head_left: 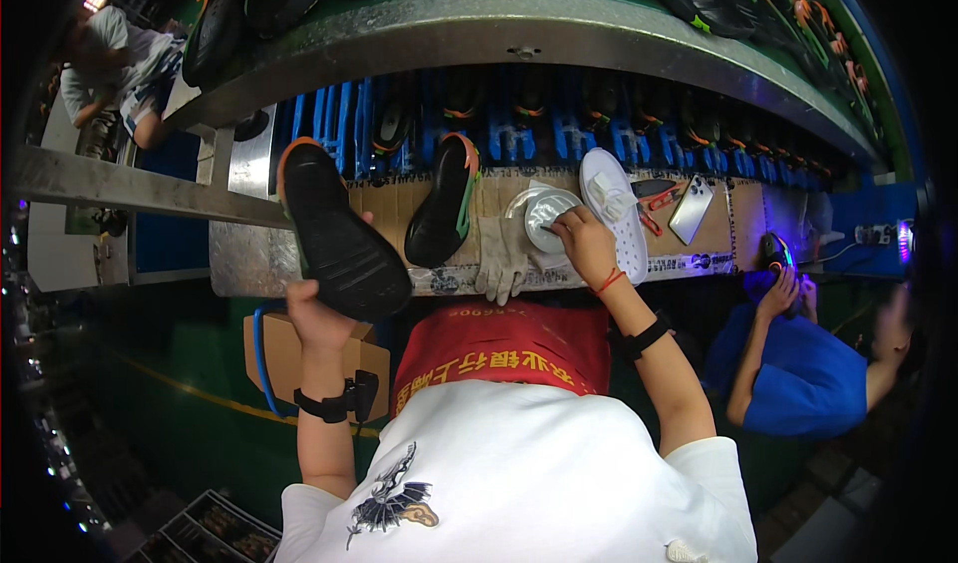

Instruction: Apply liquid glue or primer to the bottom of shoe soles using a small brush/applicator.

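Black-soled shoe [339,229], probably light, springy, best held by its edges, clasped in left hand [317,317]; right hand [585,242], fingers bunched at round dish [545,210], grip unclear

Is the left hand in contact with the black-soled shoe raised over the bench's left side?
Touching. The head view shows it: the left hand grips the black-soled shoe, thumb against its left edge, a fingertip showing past its right edge.
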`<state>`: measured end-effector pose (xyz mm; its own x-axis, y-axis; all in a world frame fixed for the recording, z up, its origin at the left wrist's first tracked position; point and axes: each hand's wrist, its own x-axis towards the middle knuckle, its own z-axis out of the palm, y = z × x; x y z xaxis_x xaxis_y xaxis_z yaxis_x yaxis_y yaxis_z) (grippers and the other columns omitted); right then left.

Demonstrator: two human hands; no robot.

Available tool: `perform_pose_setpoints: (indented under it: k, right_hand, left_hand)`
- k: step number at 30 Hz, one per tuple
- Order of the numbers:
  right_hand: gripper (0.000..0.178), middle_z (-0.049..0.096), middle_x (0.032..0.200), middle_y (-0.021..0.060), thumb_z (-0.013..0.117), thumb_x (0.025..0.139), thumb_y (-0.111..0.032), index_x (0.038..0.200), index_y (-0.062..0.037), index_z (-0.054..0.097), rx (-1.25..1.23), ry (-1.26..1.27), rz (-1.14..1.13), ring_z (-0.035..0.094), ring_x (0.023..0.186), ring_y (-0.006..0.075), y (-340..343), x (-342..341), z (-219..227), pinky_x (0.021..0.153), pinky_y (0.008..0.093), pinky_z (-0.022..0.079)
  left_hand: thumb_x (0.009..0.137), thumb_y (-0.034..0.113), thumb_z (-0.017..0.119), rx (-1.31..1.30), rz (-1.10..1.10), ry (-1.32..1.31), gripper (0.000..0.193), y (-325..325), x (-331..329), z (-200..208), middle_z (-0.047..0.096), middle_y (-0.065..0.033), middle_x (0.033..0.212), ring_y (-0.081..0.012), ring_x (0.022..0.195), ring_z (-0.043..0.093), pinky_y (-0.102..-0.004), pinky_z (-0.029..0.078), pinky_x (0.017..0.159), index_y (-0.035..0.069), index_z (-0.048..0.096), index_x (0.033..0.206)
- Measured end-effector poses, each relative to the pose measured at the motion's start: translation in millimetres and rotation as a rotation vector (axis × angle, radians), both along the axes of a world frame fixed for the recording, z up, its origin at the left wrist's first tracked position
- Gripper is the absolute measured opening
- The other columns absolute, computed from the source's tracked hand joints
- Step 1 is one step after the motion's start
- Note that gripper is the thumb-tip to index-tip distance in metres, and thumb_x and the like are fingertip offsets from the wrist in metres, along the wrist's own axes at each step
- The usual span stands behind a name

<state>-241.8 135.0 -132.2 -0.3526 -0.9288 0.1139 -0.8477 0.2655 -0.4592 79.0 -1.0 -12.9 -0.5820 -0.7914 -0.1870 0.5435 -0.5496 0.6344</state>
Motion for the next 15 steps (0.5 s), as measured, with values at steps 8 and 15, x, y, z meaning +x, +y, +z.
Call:
perform_pose_setpoints:
  k: [8, 15]
  right_hand:
    - [0.007, 0.064, 0.086, 0.0128, 0.064, 0.08, -0.006, 0.082, 0.0005, 0.065, -0.328, -0.272, 0.069, 0.063, 0.071, 0.0268, -5.1, -5.6, 88.2, 0.062, 0.0325, 0.048]
    - [0.013, 0.064, 0.091, 0.0117, 0.07, 0.075, -0.004, 0.086, -0.0008, 0.065, -0.447, -0.309, 0.373, 0.063, 0.071, 0.0263, -13.0, 26.2, 155.9, 0.061, 0.0303, 0.05]
  left_hand:
    - [0.06, 0.015, 0.083, -0.712, -0.189, -0.442, 0.123, 11.5, -41.9, 6.8, 0.036, -0.0133, 0.134, -0.0239, 0.122, 0.044, -0.0366, 0.04, 0.101, 0.004, -0.006, 0.144]
    - [0.056, 0.015, 0.087, -1.152, -0.214, -0.597, 0.137, 8.1, -62.4, 27.7, 0.032, -0.0181, 0.134, -0.0284, 0.123, 0.042, -0.0394, 0.035, 0.103, 0.004, -0.022, 0.139]
